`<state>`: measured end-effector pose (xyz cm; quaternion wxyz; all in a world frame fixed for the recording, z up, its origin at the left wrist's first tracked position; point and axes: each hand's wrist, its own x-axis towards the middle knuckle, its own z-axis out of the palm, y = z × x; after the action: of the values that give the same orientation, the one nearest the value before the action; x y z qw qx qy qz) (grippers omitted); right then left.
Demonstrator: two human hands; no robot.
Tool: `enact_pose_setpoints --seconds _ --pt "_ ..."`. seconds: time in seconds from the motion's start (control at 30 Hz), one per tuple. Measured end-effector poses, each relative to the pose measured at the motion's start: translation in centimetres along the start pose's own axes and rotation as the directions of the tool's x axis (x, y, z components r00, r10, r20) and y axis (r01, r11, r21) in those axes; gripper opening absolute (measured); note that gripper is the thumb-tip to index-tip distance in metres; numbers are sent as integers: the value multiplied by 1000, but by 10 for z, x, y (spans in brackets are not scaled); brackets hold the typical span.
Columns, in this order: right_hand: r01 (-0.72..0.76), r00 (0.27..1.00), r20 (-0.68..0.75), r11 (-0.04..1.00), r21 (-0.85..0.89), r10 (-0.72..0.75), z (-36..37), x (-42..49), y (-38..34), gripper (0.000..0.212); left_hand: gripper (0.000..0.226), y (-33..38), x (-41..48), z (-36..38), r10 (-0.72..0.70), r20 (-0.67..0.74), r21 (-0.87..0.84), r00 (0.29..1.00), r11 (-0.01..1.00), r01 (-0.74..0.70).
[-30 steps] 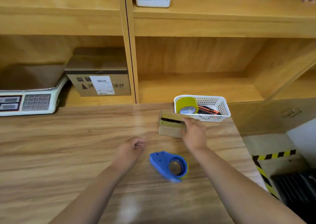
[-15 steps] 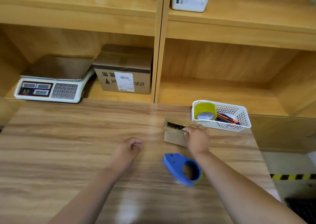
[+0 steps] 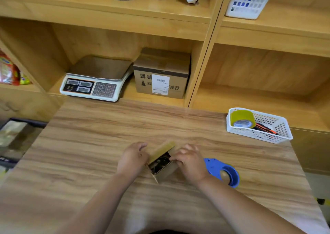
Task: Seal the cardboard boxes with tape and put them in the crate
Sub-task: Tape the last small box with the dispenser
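A small cardboard box [image 3: 165, 172] lies on the wooden table [image 3: 89, 144] between my hands, its top flaps partly open with dark contents showing inside. My left hand [image 3: 133, 159] holds its left side, fingers curled against the flap. My right hand [image 3: 191, 162] grips its right edge with curled fingers. A blue tape dispenser [image 3: 224, 171] lies on the table just right of my right hand. A dark crate [image 3: 16, 139] sits low at the left beside the table.
A white basket [image 3: 278, 133] with a yellow tape roll [image 3: 242, 118] and an orange-black tool stands at the table's back right. On the shelf behind are a weighing scale [image 3: 92, 84] and a labelled cardboard box [image 3: 162, 73]. Another white basket [image 3: 250, 0] sits higher up.
My right hand pulled the small box from beside the basket toward me, to the middle of the table. My left hand moved from resting idle to holding the box's left side. The view turned left.
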<state>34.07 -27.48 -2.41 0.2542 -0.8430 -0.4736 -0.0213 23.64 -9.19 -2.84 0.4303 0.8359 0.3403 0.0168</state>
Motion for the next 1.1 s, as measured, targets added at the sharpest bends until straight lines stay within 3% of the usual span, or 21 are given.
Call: enact_pose_setpoints --seconds 0.13,0.33,0.47,0.63,0.83,0.93,1.03,1.1 --pt "48 997 63 999 -20 -46 7 -5 -19 27 50 -10 -3 0 -51 99 174 994 984 34" --pt "54 998 21 997 -62 -53 8 -10 -26 36 59 -10 -6 8 -35 255 384 966 921 -68" --pt "-86 995 49 994 -71 90 11 -18 -26 39 46 -10 -8 10 -9 244 460 970 882 -107" --pt "-343 936 82 939 4 342 21 -32 -21 20 26 -11 -11 5 -32 217 415 976 908 -62" --pt "-492 858 182 870 26 480 29 -34 -17 35 27 -10 -10 -1 -94 271 358 958 934 -9" --pt "-402 904 116 910 -102 412 25 -33 -18 35 30 -14 -11 -4 -127 303 274 945 961 41" --pt "-108 986 99 972 -208 131 22 -27 -28 31 35 -14 -13 -3 -137 290 249 947 966 64" --pt "25 991 134 974 -224 6 25 -26 -36 30 37 -14 -14 -2 -134 279 241 951 968 66"
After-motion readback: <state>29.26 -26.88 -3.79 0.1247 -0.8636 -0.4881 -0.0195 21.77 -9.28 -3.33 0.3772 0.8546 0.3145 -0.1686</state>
